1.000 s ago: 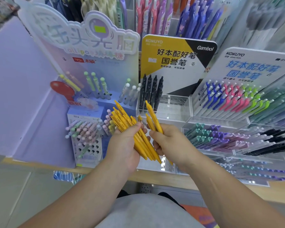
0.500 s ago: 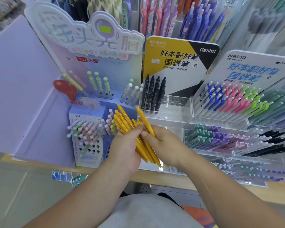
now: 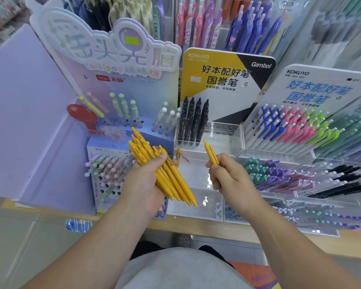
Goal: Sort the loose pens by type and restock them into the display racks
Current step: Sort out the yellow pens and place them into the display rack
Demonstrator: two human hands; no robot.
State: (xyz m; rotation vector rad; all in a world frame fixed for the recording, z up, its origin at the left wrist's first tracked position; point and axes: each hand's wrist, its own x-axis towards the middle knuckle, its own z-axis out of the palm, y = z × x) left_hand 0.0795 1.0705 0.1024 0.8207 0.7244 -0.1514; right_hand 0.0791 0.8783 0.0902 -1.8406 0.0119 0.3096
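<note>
Head cam showed the left hand (image 3: 142, 184) with its grip curled tight round a fat bundle of yellow plastic click pens (image 3: 171, 176), tips fanned down toward the right. The right hand (image 3: 229, 178) had its grip pinching one single yellow click pen (image 3: 211, 152), clicker end up, held apart from the bundle. Both hovered in front of the clear acrylic rack (image 3: 223, 134), where four black ribbed pens (image 3: 193, 119) stood on its left side, all on a light wooden bench (image 3: 196, 228).

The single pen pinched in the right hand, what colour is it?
Yellow-orange plastic pen, head view.
</note>
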